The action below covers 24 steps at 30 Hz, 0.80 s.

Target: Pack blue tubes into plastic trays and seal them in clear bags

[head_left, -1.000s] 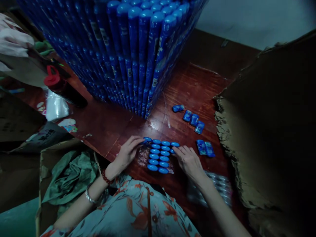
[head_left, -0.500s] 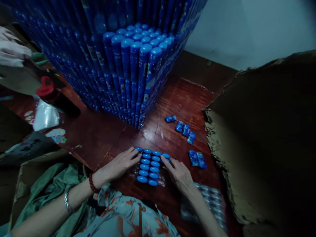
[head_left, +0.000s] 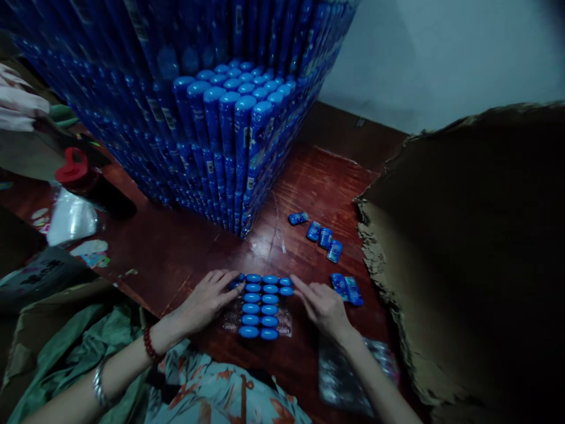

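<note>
Small glossy blue containers [head_left: 252, 298] stand on end in a block of rows on the floor in front of me, only their oval ends showing clearly. A clear plastic moulded sheet [head_left: 285, 324] shows at both sides under the block. At the far left corner, my left hand [head_left: 207, 301] has its thumb and fingers around the end containers, partly hiding them. My right hand [head_left: 324, 306] rests its outstretched fingertips against the right-hand end containers, fingers slightly apart. Several loose blue containers [head_left: 325, 237] lie flat beyond and to the right.
A tall stack of wrapped blue packs [head_left: 216, 147] rises ahead. To the right stands a torn-edged cardboard box [head_left: 379, 259]. More clear moulded plastic [head_left: 339, 377] lies under my right forearm. A red-lidded bottle [head_left: 95, 185] and a clear bag [head_left: 73, 215] are at left.
My right hand's fingers have shifted from over the right-hand containers to their outer side. A second container at that end is now plainly visible. The whole view has shifted slightly.
</note>
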Tool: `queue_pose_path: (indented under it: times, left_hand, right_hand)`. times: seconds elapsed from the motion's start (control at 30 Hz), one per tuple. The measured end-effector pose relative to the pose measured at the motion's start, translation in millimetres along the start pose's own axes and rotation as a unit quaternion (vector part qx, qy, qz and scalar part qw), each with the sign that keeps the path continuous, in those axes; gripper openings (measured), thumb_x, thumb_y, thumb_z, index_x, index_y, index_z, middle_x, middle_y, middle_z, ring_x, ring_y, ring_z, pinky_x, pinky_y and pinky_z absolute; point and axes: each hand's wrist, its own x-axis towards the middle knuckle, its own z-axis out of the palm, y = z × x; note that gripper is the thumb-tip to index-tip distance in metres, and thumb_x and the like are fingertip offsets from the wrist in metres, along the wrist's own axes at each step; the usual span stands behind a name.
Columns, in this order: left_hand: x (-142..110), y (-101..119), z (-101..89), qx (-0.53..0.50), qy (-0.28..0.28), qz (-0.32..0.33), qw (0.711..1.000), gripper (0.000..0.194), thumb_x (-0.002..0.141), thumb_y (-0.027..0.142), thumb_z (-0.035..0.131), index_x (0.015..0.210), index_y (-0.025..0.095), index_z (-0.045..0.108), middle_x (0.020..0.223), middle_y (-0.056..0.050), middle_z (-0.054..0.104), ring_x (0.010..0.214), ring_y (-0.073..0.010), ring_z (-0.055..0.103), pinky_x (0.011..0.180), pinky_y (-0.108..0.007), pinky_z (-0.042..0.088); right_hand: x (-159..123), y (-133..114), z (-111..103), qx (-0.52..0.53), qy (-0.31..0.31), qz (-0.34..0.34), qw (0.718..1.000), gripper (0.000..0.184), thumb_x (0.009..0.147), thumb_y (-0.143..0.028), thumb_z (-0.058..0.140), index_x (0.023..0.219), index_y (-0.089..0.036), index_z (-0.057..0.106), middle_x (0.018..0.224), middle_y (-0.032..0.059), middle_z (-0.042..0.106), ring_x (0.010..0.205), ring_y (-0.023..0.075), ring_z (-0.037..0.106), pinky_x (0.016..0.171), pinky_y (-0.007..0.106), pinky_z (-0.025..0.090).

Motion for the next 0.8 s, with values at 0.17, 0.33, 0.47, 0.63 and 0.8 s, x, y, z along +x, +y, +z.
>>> queue_pose_path:
  times: [0.17,0.33,0.47,0.63,0.8]
  left_hand:
    - [86.3,-7.3,-4.5,-0.026,-0.029,0.034,0.999,0.029,0.089,0.016,0.04,0.113,0.018,0.057,0.107,-0.012,0.057,0.095,-0.0218,0.051,0.079,-0.034,0.044]
    - [209.1,-17.2,47.9,0.021,-0.094,-0.075,0.993,0.038,0.09,0.017,0.04,0.127,0.01,0.044,0.116,-0.019,0.052,0.103,-0.0251,0.05,0.087,-0.038,0.041]
    - [248.2,-20.5,82.6,0.009,-0.136,-0.06,0.989,0.035,0.09,0.01,0.036,0.124,0.008,0.046,0.118,-0.02,0.053,0.105,-0.0249,0.051,0.089,-0.038,0.039]
    - [239.4,-26.1,88.2,-0.017,-0.163,-0.046,0.985,0.04,0.09,0.004,0.028,0.128,0.006,0.041,0.125,-0.023,0.048,0.113,-0.0257,0.046,0.089,-0.038,0.039]
    - [215.6,-34.4,70.4,-0.044,-0.168,-0.071,0.982,0.035,0.092,0.01,0.033,0.124,0.005,0.044,0.115,-0.021,0.053,0.099,-0.0245,0.055,0.08,-0.034,0.044]
  right_hand:
    - [47.2,67.9,6.8,-0.126,-0.061,0.144,0.98,0.049,0.081,-0.007,0.043,0.128,-0.018,0.051,0.113,0.0138,0.059,0.1,0.0253,0.053,0.075,0.035,0.046]
    - [100.8,94.0,18.6,-0.219,-0.222,0.071,0.947,0.044,0.082,-0.004,0.037,0.123,-0.011,0.052,0.124,0.0221,0.053,0.103,0.0281,0.053,0.078,0.04,0.042]
    - [96.0,82.7,17.5,-0.197,-0.26,0.022,0.945,0.033,0.085,-0.008,0.04,0.112,-0.013,0.058,0.109,0.0177,0.06,0.091,0.0226,0.057,0.074,0.032,0.041]
    - [52.2,59.0,6.9,-0.116,-0.258,-0.041,0.958,0.031,0.083,-0.008,0.044,0.107,-0.017,0.059,0.109,0.0131,0.061,0.093,0.0224,0.057,0.072,0.03,0.041]
    - [3.6,32.6,-14.7,0.07,-0.089,0.137,0.984,0.02,0.089,-0.025,0.044,0.106,-0.018,0.054,0.098,0.0093,0.063,0.085,0.0196,0.061,0.069,0.029,0.047]
